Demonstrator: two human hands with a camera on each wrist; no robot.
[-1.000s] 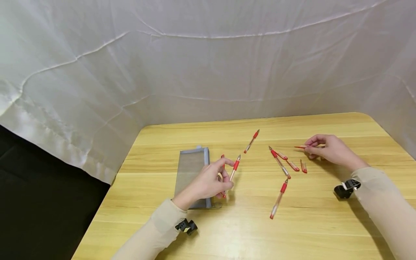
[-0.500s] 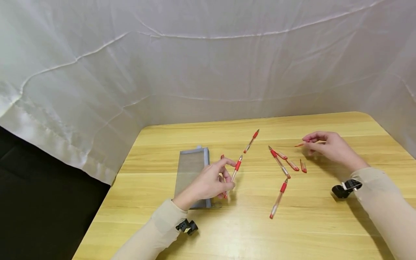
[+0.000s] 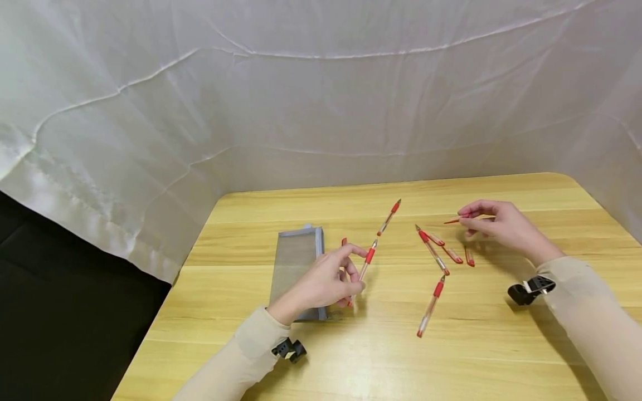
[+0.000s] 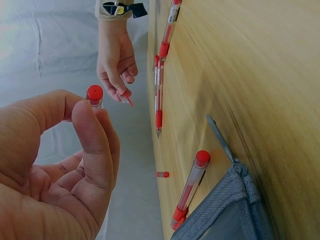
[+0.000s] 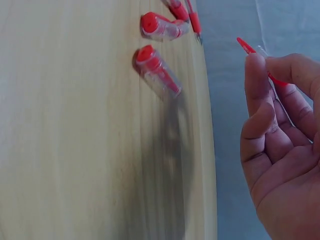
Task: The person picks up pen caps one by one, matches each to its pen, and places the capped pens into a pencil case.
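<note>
Head view: left hand [image 3: 321, 281] pinches an uncapped clear-barrelled red pen [image 3: 365, 263] above the wooden tabletop [image 3: 351, 345]; right hand [image 3: 494, 225] fingers grip a slim red pen cap [image 3: 451, 221]. Judgement: align cap coaxially with tip, push straight.

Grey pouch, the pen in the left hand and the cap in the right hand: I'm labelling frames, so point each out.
Grey pouch [image 3: 294, 259], head view, mesh face.
Pen [image 3: 369, 256], head view, red grip.
Cap [image 3: 451, 221], head view, red tip.
</note>
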